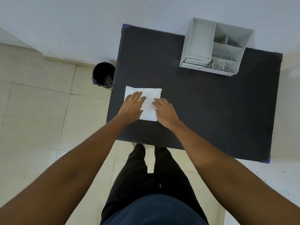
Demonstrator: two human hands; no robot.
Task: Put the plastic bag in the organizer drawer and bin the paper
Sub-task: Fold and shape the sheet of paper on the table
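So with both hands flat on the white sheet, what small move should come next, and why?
Probably curl the left hand and right hand to lift the sheet. It lies flat on the table; neither hand grips it, and no bag shows.

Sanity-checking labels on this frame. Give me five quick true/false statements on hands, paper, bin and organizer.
1. Both hands lie flat on the white sheet. True: left hand, right hand.
2. The bin stands on the table. False: it stands on the floor beside the table's left edge.
3. The organizer sits at the table's far right. True.
4. The right hand holds the organizer. False: it rests on the sheet.
5. The sheet is crumpled into a ball. False: it lies flat.
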